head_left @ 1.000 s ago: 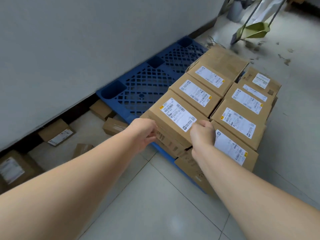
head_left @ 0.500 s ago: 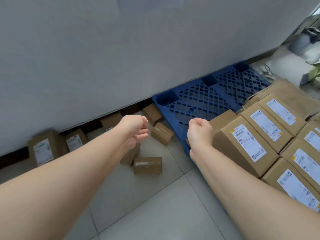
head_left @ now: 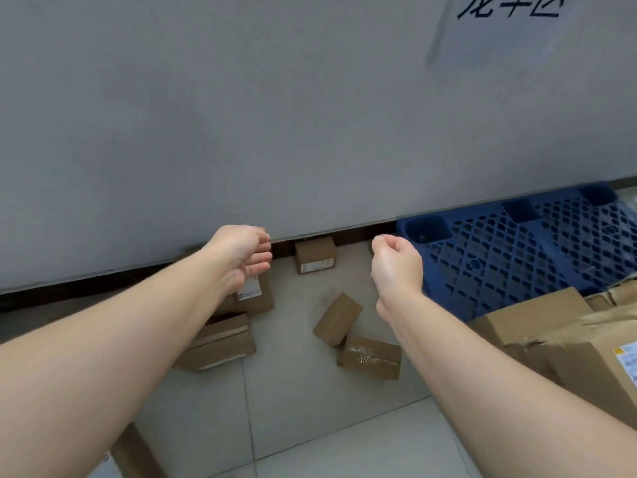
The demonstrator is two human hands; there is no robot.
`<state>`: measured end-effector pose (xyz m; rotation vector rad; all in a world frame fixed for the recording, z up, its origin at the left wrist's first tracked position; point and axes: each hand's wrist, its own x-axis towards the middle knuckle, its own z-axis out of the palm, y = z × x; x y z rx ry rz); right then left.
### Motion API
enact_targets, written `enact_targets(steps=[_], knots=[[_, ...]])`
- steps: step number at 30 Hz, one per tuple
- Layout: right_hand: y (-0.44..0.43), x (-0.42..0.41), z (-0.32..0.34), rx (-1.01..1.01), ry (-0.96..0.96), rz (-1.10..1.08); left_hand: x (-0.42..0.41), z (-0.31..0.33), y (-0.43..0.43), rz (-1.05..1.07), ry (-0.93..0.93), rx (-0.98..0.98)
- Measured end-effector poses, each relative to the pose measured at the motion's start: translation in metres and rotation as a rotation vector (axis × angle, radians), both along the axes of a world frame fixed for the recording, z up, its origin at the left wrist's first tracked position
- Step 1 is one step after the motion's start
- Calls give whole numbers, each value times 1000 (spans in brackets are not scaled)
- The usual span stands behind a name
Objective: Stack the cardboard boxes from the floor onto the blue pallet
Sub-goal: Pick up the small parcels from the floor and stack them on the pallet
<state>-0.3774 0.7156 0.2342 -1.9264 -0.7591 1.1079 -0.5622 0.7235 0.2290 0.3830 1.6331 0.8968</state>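
Note:
Several small cardboard boxes lie loose on the tiled floor: one against the wall (head_left: 315, 258), one tilted (head_left: 337, 319), one with shiny tape (head_left: 370, 357), a larger one (head_left: 220, 341) partly under my left forearm. The blue pallet (head_left: 517, 257) sits at the right by the wall, with stacked boxes (head_left: 558, 336) on its near part. My left hand (head_left: 243, 255) and my right hand (head_left: 396, 265) hang in the air above the floor boxes, fingers loosely curled, holding nothing.
A grey wall (head_left: 275, 115) runs across the back, with a paper sign (head_left: 499, 25) at the upper right. Another box (head_left: 138, 453) lies near the bottom left edge. Bare tiles (head_left: 344, 436) stretch in front.
My hands let go of the labelled box on the pallet and swung left. The view turned left and up, so the floor boxes are now central and the pallet stack is at the right edge.

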Motion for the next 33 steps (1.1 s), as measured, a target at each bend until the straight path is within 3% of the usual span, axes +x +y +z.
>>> enact_targets(steps=[14, 22, 33], knots=[[17, -168, -53, -119, 9, 263, -188, -70, -33, 254, 43, -82], [25, -214, -114, -208, 16, 382, -213, -127, -49, 308, 36, -130], [49, -240, -256, -419, 10, 524, -216, -248, -31, 309, 35, -222]])
